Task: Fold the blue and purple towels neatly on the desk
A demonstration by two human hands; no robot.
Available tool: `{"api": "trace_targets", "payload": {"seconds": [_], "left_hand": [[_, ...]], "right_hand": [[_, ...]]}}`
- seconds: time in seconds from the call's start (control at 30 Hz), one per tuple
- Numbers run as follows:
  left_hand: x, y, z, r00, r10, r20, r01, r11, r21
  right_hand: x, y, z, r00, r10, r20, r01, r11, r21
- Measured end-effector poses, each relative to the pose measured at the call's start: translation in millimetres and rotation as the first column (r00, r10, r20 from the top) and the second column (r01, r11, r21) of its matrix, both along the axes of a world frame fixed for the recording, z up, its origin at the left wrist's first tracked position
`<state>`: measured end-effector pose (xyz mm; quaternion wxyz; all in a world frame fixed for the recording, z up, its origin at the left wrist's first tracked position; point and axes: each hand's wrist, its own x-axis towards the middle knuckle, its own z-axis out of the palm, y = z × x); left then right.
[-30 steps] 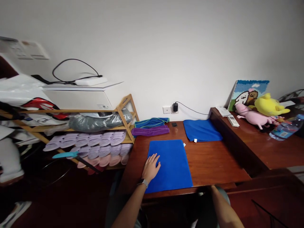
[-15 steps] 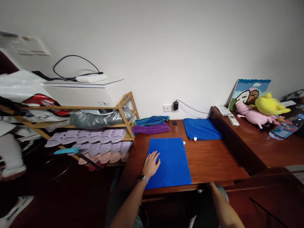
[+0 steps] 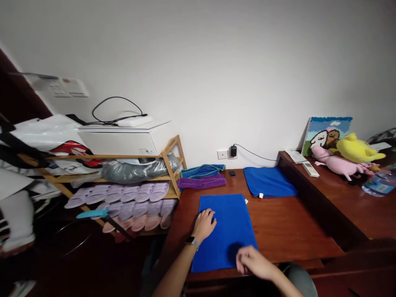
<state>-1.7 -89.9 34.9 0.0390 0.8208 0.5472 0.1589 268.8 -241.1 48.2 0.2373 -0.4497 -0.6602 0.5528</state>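
Head view: we rest our open left hand [image 3: 204, 225] on the nearer blue cloth [image 3: 229, 227], likely steadying it; our blurred right hand [image 3: 254, 262] curls above its near edge, grip unclear.

We are seeing plain, saturated blue across the large cloth [image 3: 227, 227] and the folded cloth [image 3: 267, 181], each carrying a white tag. The desk [image 3: 287, 237] is glowing reddish brown. We are noting solid purple on one rolled cloth [image 3: 202, 182] and dark blue with bright green edging on another cloth [image 3: 203, 170]. The slippers [image 3: 126, 193] are showing lilac and pink. We are finding yellow and pink on the plush toys [image 3: 354, 148], while the picture [image 3: 326, 134] is mixing blue, green, white and brown.
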Motion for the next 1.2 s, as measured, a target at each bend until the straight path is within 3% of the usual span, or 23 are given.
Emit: {"api": "trace_targets", "payload": {"seconds": [0.03, 0.1, 0.17, 0.23, 0.33, 0.4, 0.47, 0.57, 0.67, 0.73, 0.8, 0.9, 1.0, 1.07, 1.2], "left_hand": [[4.1, 8.6, 4.8, 1.0, -0.01, 0.007, 0.01, 1.0, 0.002], [15.2, 26.3, 8.4, 1.0, -0.018, 0.015, 0.018, 1.0, 0.007], [27.8, 42.5, 2.9, 1.0, -0.002, 0.009, 0.002, 1.0, -0.002], [37.0, 56.1, -10.3, 1.0, 0.022, -0.001, -0.022, 1.0, -0.012], [33.0, 72.3, -34.3, 0.999, 0.043, -0.014, -0.043, 0.999, 0.012], [15.9, 80.5, -45.6, 0.996, 0.081, -0.026, -0.08, 0.996, 0.037], [-7.9, 85.5, -50.0, 0.99, 0.136, -0.041, -0.134, 0.99, 0.048], [-39.3, 83.5, -46.7, 0.986, 0.155, -0.056, -0.152, 0.986, 0.063], [-51.9, 66.5, -40.0, 0.997, 0.058, -0.043, -0.053, 0.992, 0.111], [-51.3, 47.9, -35.8, 0.998, -0.046, -0.039, 0.05, 0.993, 0.11], [-47.8, 26.2, -30.7, 0.993, -0.112, -0.045, 0.115, 0.991, 0.074], [-42.2, -6.6, -17.8, 0.997, -0.043, -0.062, 0.045, 0.998, 0.043], [-32.6, -31.2, 2.5, 0.987, 0.085, -0.139, -0.081, 0.996, 0.034], [-19.7, -36.5, 19.3, 0.971, 0.126, -0.203, -0.13, 0.991, -0.008], [21.6, -10.3, 49.1, 0.964, 0.197, -0.179, -0.208, 0.977, -0.042]], "right_hand": [[-4.1, 29.2, 17.7, 0.997, -0.078, 0.01, 0.076, 0.988, 0.135], [-14.1, 88.8, 43.1, 0.952, -0.292, 0.093, 0.248, 0.913, 0.325], [-28.3, 137.7, 48.8, 0.866, -0.444, 0.23, 0.318, 0.844, 0.433], [-44.4, 169.6, 36.4, 0.786, -0.479, 0.391, 0.272, 0.836, 0.476], [-57.4, 192.7, 3.5, 0.726, -0.418, 0.546, 0.117, 0.858, 0.501], [-49.7, 200.6, -12.2, 0.695, -0.414, 0.587, 0.07, 0.852, 0.518], [-29.1, 205.5, -15.9, 0.637, -0.457, 0.621, 0.108, 0.85, 0.515], [6.1, 199.9, -6.6, 0.524, -0.534, 0.663, 0.205, 0.835, 0.511], [16.1, 160.7, -5.6, 0.472, -0.651, 0.594, 0.225, 0.741, 0.633], [6.7, 115.0, -18.6, 0.514, -0.709, 0.482, 0.207, 0.649, 0.732], [-2.3, 65.3, -38.2, 0.587, -0.701, 0.405, 0.184, 0.602, 0.777], [12.5, 13.9, -58.3, 0.656, -0.637, 0.404, 0.112, 0.612, 0.783], [62.3, 9.4, -48.8, 0.654, -0.593, 0.469, 0.036, 0.644, 0.764], [96.2, 23.0, -28.4, 0.582, -0.621, 0.525, 0.054, 0.674, 0.737], [122.4, 41.2, 7.0, 0.199, -0.749, 0.632, 0.38, 0.654, 0.655]]}}
